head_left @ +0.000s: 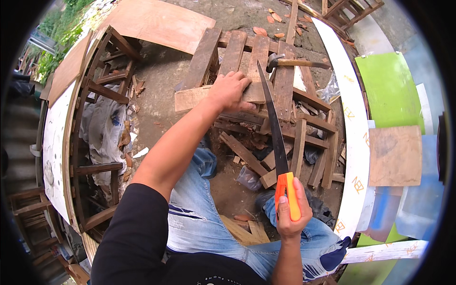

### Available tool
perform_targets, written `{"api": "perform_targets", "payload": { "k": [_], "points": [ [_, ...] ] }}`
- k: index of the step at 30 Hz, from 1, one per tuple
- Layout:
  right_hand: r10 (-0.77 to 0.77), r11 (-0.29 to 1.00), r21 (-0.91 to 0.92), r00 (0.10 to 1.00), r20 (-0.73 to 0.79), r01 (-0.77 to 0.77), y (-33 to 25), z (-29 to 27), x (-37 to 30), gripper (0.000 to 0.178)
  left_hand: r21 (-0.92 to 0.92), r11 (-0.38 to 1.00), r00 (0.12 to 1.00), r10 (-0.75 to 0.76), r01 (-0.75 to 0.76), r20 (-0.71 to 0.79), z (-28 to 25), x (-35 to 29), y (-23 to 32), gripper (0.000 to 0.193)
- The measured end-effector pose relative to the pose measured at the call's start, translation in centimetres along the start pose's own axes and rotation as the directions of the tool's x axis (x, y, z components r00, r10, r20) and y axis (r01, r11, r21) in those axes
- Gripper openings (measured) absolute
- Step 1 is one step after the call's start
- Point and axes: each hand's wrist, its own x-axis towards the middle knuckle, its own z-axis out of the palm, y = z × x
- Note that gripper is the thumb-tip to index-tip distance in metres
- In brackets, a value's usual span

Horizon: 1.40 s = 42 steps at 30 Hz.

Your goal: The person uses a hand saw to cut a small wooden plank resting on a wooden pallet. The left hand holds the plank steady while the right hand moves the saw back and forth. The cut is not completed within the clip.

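1. Board: the board (191,99) is lying across the slatted bench (232,53), ahead of the person. Its long axis is running left to right, its right end sitting slightly farther off than its left.
2. Left hand: the left hand (229,92) is resting on top of the board, right of its middle, and is the nearer of the two. The fingers are lying over the wood, the thumb pointing right along the near edge. Whether they are pinching the board or only bearing on it, I cannot tell.
3. Right hand: the right hand (293,209) is wrapping round the handle (286,180) of the saw (278,145), fingers closed about it. This grip is sitting near the body, well apart from the board.
4. Key relation: from the right grip, the board is lying forward and to the left. The blade (271,107) is spanning that gap—its tip pointing away from the person and leaning left—and is crossing the board's right end nearly square in this view.
5. Contact: whether the teeth are touching wood is not showing.
6. Surroundings: a hammer (304,63) is lying on the bench—beyond the board, right of the blade's tip.
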Motion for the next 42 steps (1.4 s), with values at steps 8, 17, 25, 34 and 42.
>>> {"api": "perform_targets", "payload": {
  "k": [8, 17, 25, 34, 42],
  "points": [
    [0.041, 0.999, -0.024, 0.999, -0.005, -0.041, -0.2, -0.4, -0.7, 0.046, 0.065, 0.996, 0.998, -0.055, 0.054, 0.021, 0.4, 0.0, 0.6, 0.086],
    [0.058, 0.998, -0.031, 0.998, -0.003, -0.058, -0.3, -1.7, -2.3, 0.047, 0.057, 0.993, 0.993, -0.108, 0.106, 0.038, -0.6, 0.2, 1.6, 0.085],
    [-0.042, 0.998, -0.047, 0.999, -0.013, 0.041, -0.4, 0.9, 2.4, 0.047, 0.043, 0.998, 0.996, -0.03, 0.034, -0.085, 0.4, -0.1, 0.9, 0.08],
    [-0.008, 0.998, -0.06, 0.999, 0.034, 0.01, 1.8, 2.0, 3.9, 0.049, 0.039, 0.993, 0.993, -0.11, 0.108, 0.044, -0.7, 0.4, 1.4, 0.08],
    [0.024, 0.998, -0.057, 0.999, 0.032, -0.022, -0.8, -1.0, 0.2, 0.047, 0.029, 0.998, 0.998, -0.054, 0.054, 0.012, 0.1, 0.3, 0.9, 0.076]
  ]
}}
